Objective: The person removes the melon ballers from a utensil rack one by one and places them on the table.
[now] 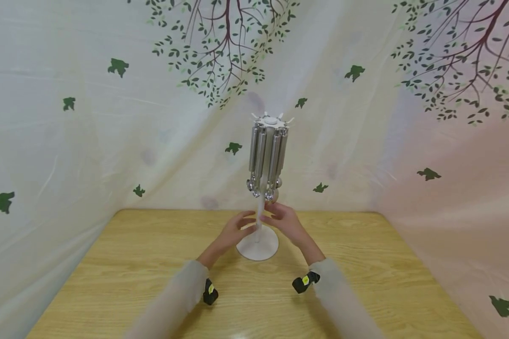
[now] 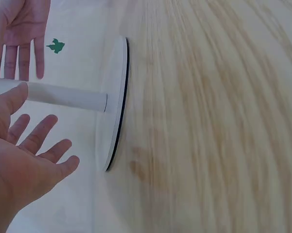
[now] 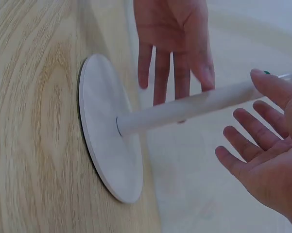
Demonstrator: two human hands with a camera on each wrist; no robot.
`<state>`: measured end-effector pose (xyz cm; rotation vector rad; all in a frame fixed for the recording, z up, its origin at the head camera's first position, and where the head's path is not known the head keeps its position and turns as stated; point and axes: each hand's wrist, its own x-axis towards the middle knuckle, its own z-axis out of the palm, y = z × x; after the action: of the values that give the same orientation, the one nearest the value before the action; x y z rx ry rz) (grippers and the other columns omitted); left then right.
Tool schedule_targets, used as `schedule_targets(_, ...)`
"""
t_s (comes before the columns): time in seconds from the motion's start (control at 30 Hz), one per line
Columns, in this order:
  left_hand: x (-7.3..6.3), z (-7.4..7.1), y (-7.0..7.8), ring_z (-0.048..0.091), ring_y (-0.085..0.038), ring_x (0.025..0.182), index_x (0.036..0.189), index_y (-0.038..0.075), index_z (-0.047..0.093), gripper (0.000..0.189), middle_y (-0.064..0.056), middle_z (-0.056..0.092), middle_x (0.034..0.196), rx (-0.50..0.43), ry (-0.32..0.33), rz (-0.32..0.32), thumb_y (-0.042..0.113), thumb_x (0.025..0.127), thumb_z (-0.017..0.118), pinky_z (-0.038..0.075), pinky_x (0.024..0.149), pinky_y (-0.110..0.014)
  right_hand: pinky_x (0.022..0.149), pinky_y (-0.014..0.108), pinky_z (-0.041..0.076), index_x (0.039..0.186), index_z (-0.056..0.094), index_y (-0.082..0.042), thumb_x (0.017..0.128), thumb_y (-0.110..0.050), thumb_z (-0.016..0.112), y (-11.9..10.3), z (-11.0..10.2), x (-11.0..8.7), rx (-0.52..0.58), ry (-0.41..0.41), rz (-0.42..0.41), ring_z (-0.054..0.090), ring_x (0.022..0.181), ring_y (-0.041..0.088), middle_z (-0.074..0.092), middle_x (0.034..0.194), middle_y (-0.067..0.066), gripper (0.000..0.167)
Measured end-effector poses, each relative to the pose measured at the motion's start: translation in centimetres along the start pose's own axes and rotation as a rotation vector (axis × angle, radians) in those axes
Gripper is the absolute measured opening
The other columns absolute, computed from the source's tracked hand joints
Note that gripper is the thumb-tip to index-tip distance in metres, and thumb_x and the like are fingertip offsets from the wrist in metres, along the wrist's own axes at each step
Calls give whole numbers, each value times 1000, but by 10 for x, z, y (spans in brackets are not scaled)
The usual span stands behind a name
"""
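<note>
A white stand with a slim pole point(image 1: 260, 207) and round base point(image 1: 258, 252) is upright on the wooden table. Several shiny metal utensils point(image 1: 268, 153) hang from its hooked top, handles up and rounded ends down. My left hand point(image 1: 234, 232) is at the pole's left, fingers loosely spread; in the left wrist view its thumb overlaps the pole point(image 2: 68, 95). Opposite it is my right hand point(image 1: 287, 225), just under the hanging ends. In the right wrist view, that hand's relaxed fingers point(image 3: 255, 133) are beside the pole point(image 3: 170, 112), thumb crossing over it. Neither hand grips the pole.
The wood-grained table point(image 1: 152, 263) reaches back to a pale curtain point(image 1: 186, 155) printed with branches and green leaves. More curtain hangs at both sides. A black wrist device point(image 1: 210, 293) is at the left sleeve, another device point(image 1: 306, 281) at the right.
</note>
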<state>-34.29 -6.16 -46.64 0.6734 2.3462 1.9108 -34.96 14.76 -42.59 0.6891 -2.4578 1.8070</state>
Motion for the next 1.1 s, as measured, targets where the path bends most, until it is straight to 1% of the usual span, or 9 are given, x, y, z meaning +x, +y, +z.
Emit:
schedule_targets(0.1, 3, 7, -3, 56, -44, 133, 141, -2, 52, 43, -24, 53, 148, -27, 23, -18, 6, 100, 63, 51, 110, -51, 110, 51, 51, 132, 63, 3, 94, -7, 73, -2, 7, 2, 62, 21, 0, 60, 129, 38, 64, 136, 24, 41)
schedule_targets(0.17, 4, 11, -5, 59, -43, 129, 136, -3, 55, 39, -24, 58, 142, -22, 57, -29, 5, 99, 64, 52, 109, -51, 106, 47, 55, 127, 64, 6, 94, -5, 72, -4, 11, 3, 72, 35, -7, 64, 123, 37, 67, 130, 27, 36)
schedule_targets(0.33, 6, 16, -8, 63, -42, 120, 126, -7, 61, 33, -26, 65, 129, -21, 134, -36, -1, 94, 67, 55, 105, -50, 99, 35, 60, 116, 68, 11, 93, -2, 72, -8, 19, 5, 100, 90, -21, 71, 111, 30, 71, 119, 27, 27)
schedule_targets(0.47, 6, 19, -8, 68, -40, 110, 121, -11, 62, 30, -31, 67, 120, -81, 170, -47, -6, 92, 68, 61, 95, -45, 93, 30, 61, 112, 70, 12, 92, 1, 72, -9, 24, 6, 129, 131, -31, 73, 106, 28, 72, 114, 29, 23)
schedule_targets(0.6, 4, 19, -8, 72, -29, 98, 118, -14, 62, 29, -34, 68, 114, -126, 202, -62, -8, 91, 68, 65, 85, -41, 88, 26, 62, 110, 71, 13, 90, 3, 73, -10, 28, 6, 136, 152, -43, 73, 102, 25, 73, 111, 30, 22)
schedule_targets(0.73, 1, 15, -8, 71, -21, 91, 116, -13, 64, 26, -32, 69, 111, -150, 233, -89, -8, 91, 68, 65, 85, -42, 86, 23, 61, 110, 71, 14, 90, 2, 74, -12, 34, 9, 132, 152, -53, 73, 103, 25, 72, 111, 30, 24)
schedule_targets(0.87, -3, 8, -9, 71, -19, 89, 113, -12, 65, 24, -30, 70, 110, -156, 254, -98, -8, 90, 69, 65, 84, -44, 87, 23, 61, 110, 71, 14, 89, 2, 74, -15, 41, 11, 143, 143, -60, 72, 106, 32, 72, 111, 31, 24)
schedule_targets(0.97, -8, 2, -5, 70, -19, 89, 113, -13, 65, 24, -31, 70, 109, -163, 255, -94, -9, 90, 69, 65, 84, -47, 88, 24, 61, 110, 71, 14, 89, 4, 74, -20, 47, 12, 142, 132, -64, 70, 109, 37, 72, 111, 30, 23)
schedule_targets(1.1, -14, -10, -6, 70, -17, 90, 115, -14, 63, 25, -30, 69, 109, -164, 254, -110, -8, 90, 68, 65, 85, -46, 88, 27, 62, 106, 73, 14, 88, 5, 74, -20, 58, 17, 133, 127, -75, 73, 104, 27, 74, 108, 29, 20)
